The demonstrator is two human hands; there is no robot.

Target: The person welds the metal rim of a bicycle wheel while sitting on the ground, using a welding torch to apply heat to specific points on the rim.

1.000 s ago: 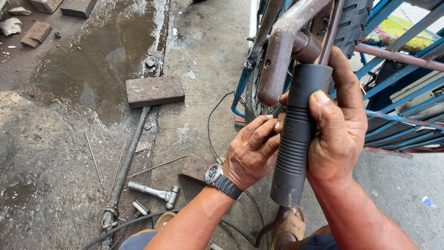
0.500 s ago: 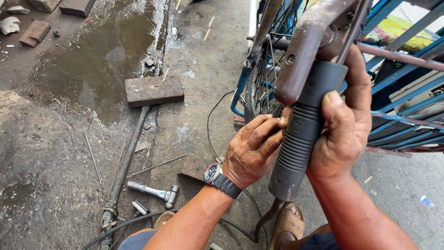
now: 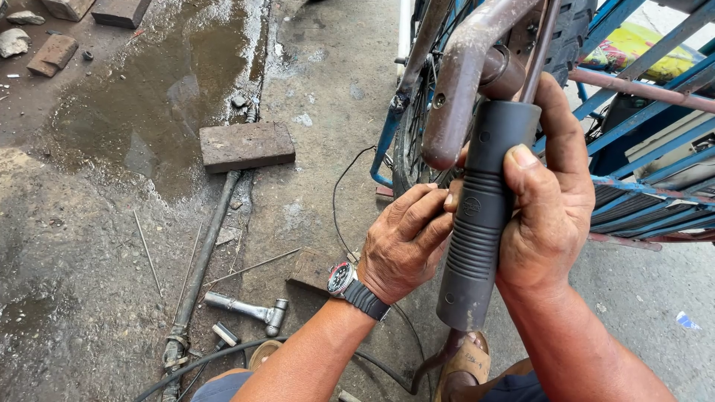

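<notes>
Above my grip runs the rusty brown frame tube (image 3: 465,67) of a blue-barred cart (image 3: 640,134), its wheel (image 3: 417,126) just behind my fingers. My right hand (image 3: 547,216) is wrapped tight around the black ribbed electrode holder (image 3: 480,223), thumb pressed on its upper part, the holder tilted with its head up against the tube. My left hand (image 3: 410,242), a wristwatch (image 3: 344,279) on it, curls beside the holder, fingertips touching its left side. Left of my grip, a brick (image 3: 246,145) lies on wet concrete; lower left lies a small metal tool (image 3: 249,309).
</notes>
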